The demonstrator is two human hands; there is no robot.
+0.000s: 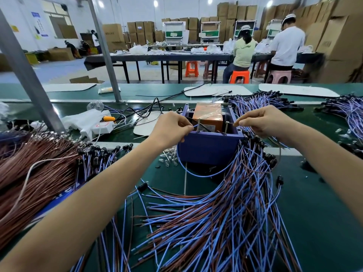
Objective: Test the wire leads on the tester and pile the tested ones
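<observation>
Wire leads (225, 222) sprawl over your green table (324, 213) around the purple tester box (208, 148).
Inside it sit an orange block (208, 116) and two upright screws (199, 124). Your left hand (172, 126) has a pinching grip on a blue lead (196, 174) at the left screw, and your right hand (261, 122) pinches a wire end (234, 124) by the right.

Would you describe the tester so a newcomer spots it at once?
On the green bench, look between the left hand and right hand. The tester is the purple open-topped box holding an orange block; everything around it is blue and brown wire leads.
</observation>
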